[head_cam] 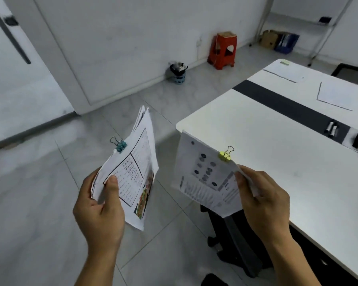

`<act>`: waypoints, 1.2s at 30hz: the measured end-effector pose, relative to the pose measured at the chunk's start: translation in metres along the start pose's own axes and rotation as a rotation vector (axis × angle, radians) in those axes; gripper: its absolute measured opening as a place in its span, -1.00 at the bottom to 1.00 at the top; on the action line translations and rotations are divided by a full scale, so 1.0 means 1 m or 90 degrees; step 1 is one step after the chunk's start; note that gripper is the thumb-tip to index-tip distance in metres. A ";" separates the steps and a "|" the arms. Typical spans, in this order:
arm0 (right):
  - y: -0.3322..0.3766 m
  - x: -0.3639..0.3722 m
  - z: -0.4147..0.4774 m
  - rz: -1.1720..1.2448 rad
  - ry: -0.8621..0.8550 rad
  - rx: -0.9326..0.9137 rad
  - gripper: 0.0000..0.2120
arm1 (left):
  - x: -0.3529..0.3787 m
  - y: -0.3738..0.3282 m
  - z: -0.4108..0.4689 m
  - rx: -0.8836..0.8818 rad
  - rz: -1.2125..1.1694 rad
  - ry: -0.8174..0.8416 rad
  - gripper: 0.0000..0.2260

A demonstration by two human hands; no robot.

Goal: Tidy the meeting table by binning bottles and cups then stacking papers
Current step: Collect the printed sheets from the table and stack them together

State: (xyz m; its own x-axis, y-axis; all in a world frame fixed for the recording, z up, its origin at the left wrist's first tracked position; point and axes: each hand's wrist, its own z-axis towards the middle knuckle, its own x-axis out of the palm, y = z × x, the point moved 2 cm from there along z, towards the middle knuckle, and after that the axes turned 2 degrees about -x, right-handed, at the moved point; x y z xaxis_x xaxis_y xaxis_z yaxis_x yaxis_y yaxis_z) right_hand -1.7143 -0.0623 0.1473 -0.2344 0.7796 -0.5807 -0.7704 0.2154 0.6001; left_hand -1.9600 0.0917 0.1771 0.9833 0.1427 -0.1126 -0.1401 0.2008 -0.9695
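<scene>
Up front, over the floor: two hands, two clipped bundles of paper, one bundle per hand, both held in the air just off the table's near corner.
Left hand point(99, 205): fingers curled round the lower edge of the left bundle point(136, 174), thumb pressed flat on the top sheet, so a firm grip.
Left bundle: printed grid plus a colour picture strip down one side, one teal clip point(120, 145) on its upper edge, sheets fanning apart at the far end.
Right hand point(262, 199): pinching the near right corner of the right bundle point(205, 182), thumb on top, fingers tucked behind.
Right bundle: one yellow clip point(225, 156) on its top edge. Its far edge overlaps the table edge from this angle, can't tell if it's touching.
Table point(277, 172): white, with one dark strip point(287, 106) across it.
Loose sheets: two, a farther sheet point(285, 71) and a nearer sheet point(335, 93), both beyond the strip and well apart from the hands.
Markers point(332, 129): looks like two, lying on the strip, kinda blurry.
Bin point(178, 74): one, on the floor by the wall, contents too small to make out.
Also: one red stool point(223, 50) by the wall, one black chair point(236, 240) under the right bundle.
</scene>
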 end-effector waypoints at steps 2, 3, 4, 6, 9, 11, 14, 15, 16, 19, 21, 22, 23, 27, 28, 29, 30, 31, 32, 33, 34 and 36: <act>0.011 0.023 0.012 0.016 -0.022 0.003 -0.77 | 0.003 0.015 0.035 -0.013 0.021 -0.009 -0.84; 0.013 0.036 0.019 0.021 -0.038 0.004 -0.78 | 0.008 0.023 0.054 -0.014 0.029 -0.012 -0.83; 0.013 0.049 0.025 0.026 -0.055 0.008 -0.79 | 0.016 0.032 0.072 -0.017 0.036 -0.013 -0.82; 0.011 0.081 0.038 0.043 -0.083 0.030 -0.79 | 0.034 0.045 0.106 -0.028 0.042 -0.008 -0.82; 0.001 0.148 0.073 0.080 -0.113 0.071 -0.78 | 0.065 0.065 0.167 -0.025 0.055 -0.005 -0.82; -0.001 0.197 0.113 0.090 -0.104 0.069 -0.79 | 0.085 0.071 0.214 0.001 0.072 -0.017 -0.82; 0.002 0.263 0.193 0.080 -0.063 0.073 -0.80 | 0.117 0.066 0.293 0.009 0.094 -0.014 -0.82; 0.005 0.277 0.216 0.067 -0.052 0.069 -0.79 | 0.126 0.060 0.316 0.022 0.092 -0.011 -0.81; 0.008 0.293 0.245 0.050 -0.042 0.059 -0.78 | 0.139 0.055 0.344 0.040 0.084 -0.008 -0.79; 0.011 0.333 0.326 0.008 -0.013 0.037 -0.75 | 0.174 0.049 0.414 0.077 0.090 -0.006 -0.72; 0.009 0.355 0.366 -0.014 -0.011 0.041 -0.74 | 0.198 0.052 0.447 0.084 0.107 -0.005 -0.68; 0.003 0.371 0.387 -0.017 -0.016 0.047 -0.75 | 0.214 0.060 0.469 0.082 0.105 0.000 -0.67; -0.002 0.381 0.401 -0.019 -0.019 0.049 -0.76 | 0.226 0.068 0.482 0.079 0.100 0.011 -0.66; -0.037 0.444 0.457 -0.058 -0.023 0.091 -0.78 | 0.302 0.115 0.559 0.061 0.094 0.070 -0.65; -0.048 0.462 0.473 -0.073 -0.023 0.107 -0.78 | 0.326 0.126 0.582 0.056 0.083 0.085 -0.66; -0.058 0.478 0.489 -0.085 -0.020 0.121 -0.77 | 0.351 0.138 0.605 0.045 0.070 0.102 -0.69; -0.066 0.490 0.504 -0.097 -0.015 0.130 -0.77 | 0.373 0.145 0.624 0.038 0.060 0.126 -0.75; -0.075 0.502 0.523 -0.115 -0.016 0.147 -0.77 | 0.400 0.151 0.648 0.034 0.057 0.157 -0.80; -0.083 0.510 0.540 -0.131 -0.020 0.167 -0.76 | 0.426 0.155 0.669 0.036 0.059 0.186 -0.83; -0.091 0.515 0.559 -0.149 -0.035 0.182 -0.76 | 0.456 0.155 0.692 0.048 0.056 0.216 -0.83; -0.097 0.518 0.577 -0.166 -0.056 0.194 -0.75 | 0.486 0.153 0.712 0.058 0.057 0.249 -0.82; -0.110 0.516 0.606 -0.191 -0.105 0.228 -0.74 | 0.546 0.145 0.741 0.063 0.053 0.324 -0.81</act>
State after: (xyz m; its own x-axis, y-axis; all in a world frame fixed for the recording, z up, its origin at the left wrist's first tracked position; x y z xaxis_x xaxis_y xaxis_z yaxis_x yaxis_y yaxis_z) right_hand -1.3915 0.6726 0.1145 0.0857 0.7287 -0.6795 -0.5299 0.6109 0.5882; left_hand -1.5290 0.9173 0.1361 0.8968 -0.3213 -0.3041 -0.2066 0.3037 -0.9301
